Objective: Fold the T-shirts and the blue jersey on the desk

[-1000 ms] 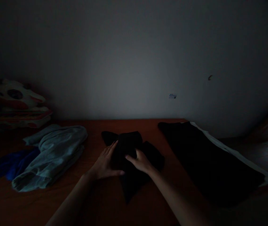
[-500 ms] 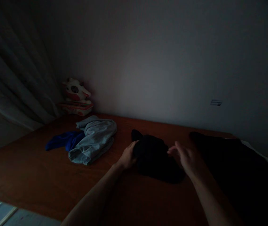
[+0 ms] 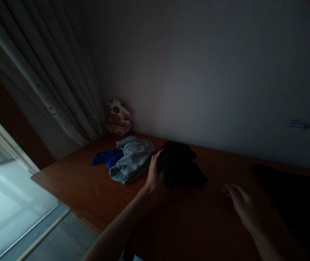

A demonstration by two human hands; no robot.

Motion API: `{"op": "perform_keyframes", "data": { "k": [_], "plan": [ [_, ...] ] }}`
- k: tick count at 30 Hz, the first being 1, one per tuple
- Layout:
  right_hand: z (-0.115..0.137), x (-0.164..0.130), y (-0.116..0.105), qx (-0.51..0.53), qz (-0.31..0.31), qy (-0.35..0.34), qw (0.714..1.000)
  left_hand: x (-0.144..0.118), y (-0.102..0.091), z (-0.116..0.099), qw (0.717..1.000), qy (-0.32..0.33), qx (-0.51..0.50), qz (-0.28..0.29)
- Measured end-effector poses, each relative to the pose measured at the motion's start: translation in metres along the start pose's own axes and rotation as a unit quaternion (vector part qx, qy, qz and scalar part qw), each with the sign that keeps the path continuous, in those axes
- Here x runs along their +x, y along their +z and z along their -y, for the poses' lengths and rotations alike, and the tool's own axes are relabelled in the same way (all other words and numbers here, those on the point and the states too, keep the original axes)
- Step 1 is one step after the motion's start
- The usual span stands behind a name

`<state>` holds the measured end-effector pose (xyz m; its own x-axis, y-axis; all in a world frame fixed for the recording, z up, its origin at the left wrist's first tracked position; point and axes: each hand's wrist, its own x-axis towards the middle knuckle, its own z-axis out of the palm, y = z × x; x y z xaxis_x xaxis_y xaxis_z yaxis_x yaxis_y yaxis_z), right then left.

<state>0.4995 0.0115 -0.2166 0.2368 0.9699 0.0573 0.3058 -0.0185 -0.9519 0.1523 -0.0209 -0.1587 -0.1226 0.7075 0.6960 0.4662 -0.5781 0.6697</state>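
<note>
A bunched black cloth garment (image 3: 180,165) rests on the brown wooden tabletop (image 3: 193,221), too dark to make out its exact kind. My left hand (image 3: 155,174) is closed on its left side, the fingers partly hidden behind the dark fabric. Well to the right of the bundle, my right hand (image 3: 238,201) hovers over the wood, loosely curled, with nothing visible in it. Left of my left hand lies a crumpled grey garment (image 3: 133,157), and a blue cloth (image 3: 107,157) sits against its far left side.
A large black cloth (image 3: 293,192) covers the table's right side. A cow-shaped toy (image 3: 117,116) stands in the back left corner by the curtain (image 3: 48,79). The wall (image 3: 198,72) runs along the back edge; bright floor shows at lower left.
The view has turned left. My left hand has shifted the black garment toward the grey one, and the garment looks more bunched. My right hand has drawn away from it to the right.
</note>
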Motion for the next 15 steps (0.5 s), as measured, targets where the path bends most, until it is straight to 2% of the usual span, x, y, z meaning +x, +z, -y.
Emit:
{"op": "perform_keyframes", "data": {
  "k": [3, 7, 9, 11, 13, 15],
  "plan": [
    [-0.003, 0.002, 0.0, 0.0, 0.001, -0.004, 1.0, 0.019, -0.035, -0.014, 0.996, 0.048, 0.055, -0.055],
    [-0.009, 0.005, 0.0, -0.02, 0.019, -0.011, 1.0, 0.059, -0.098, -0.043, 0.975, 0.095, 0.164, -0.118],
    [-0.01, 0.006, -0.001, -0.025, 0.022, -0.009, 0.999, 0.081, -0.13, -0.052, 0.966, 0.127, 0.201, -0.099],
    [-0.009, 0.006, -0.001, -0.037, 0.022, -0.006, 0.999, 0.1, -0.157, -0.051, 0.957, 0.146, 0.242, -0.071],
    [-0.005, 0.004, -0.001, -0.054, 0.023, -0.007, 0.998, 0.112, -0.175, -0.041, 0.939, 0.14, 0.311, -0.051],
    [0.0, 0.002, 0.0, -0.058, 0.023, -0.01, 0.998, 0.114, -0.182, -0.026, 0.919, 0.097, 0.381, -0.027]
  ]
}}
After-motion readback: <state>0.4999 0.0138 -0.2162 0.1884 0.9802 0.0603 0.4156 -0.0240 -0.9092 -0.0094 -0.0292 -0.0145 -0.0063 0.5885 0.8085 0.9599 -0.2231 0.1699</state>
